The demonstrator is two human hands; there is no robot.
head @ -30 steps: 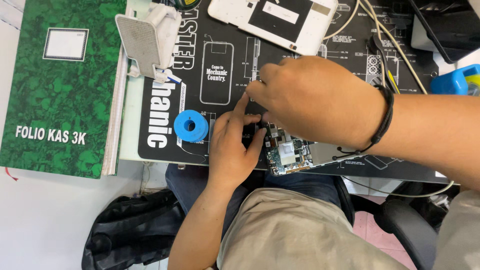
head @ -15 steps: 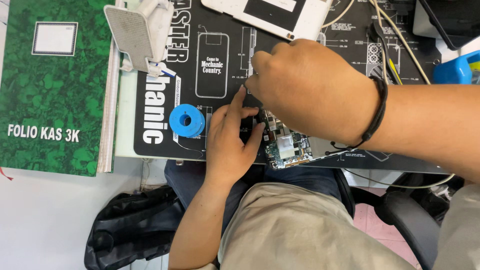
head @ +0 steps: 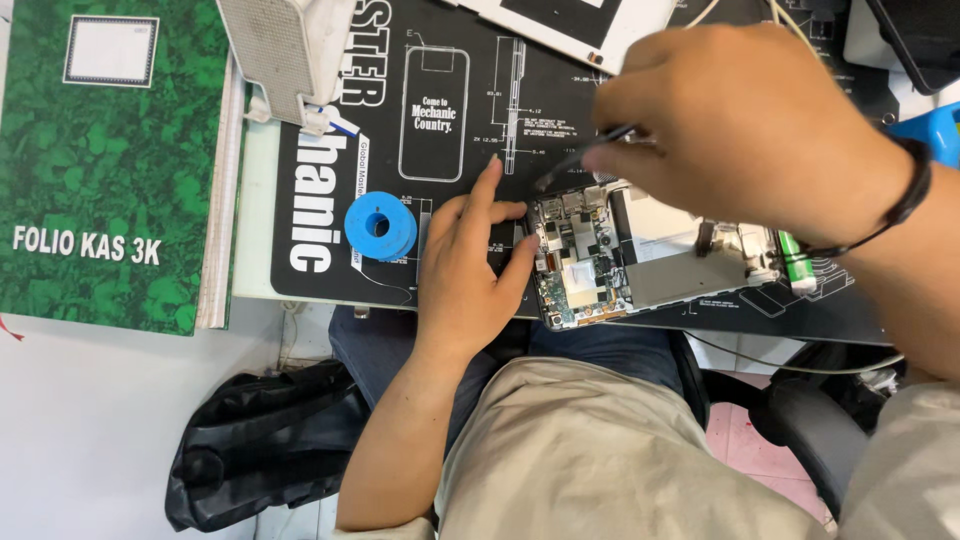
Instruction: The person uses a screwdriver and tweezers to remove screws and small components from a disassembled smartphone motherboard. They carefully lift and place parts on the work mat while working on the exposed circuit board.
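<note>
An opened phone [head: 640, 250] with its circuit board bare lies on a black work mat [head: 460, 150] at the table's near edge. My left hand [head: 470, 270] rests flat on the mat, thumb against the phone's left end and fingers spread. My right hand [head: 740, 130] hovers above the phone and pinches thin dark tweezers [head: 580, 160], whose tips point down toward the board's upper left corner. A black band circles my right wrist.
A blue spool [head: 380, 225] sits on the mat left of my left hand. A green hardcover book [head: 100, 170] lies at far left. A white perforated device [head: 285, 50] stands at top. A black bag [head: 260, 440] lies on the floor below.
My right hand has lifted up and to the right, uncovering the phone's board. The tweezers now show. My left hand stays at the phone's left end.
</note>
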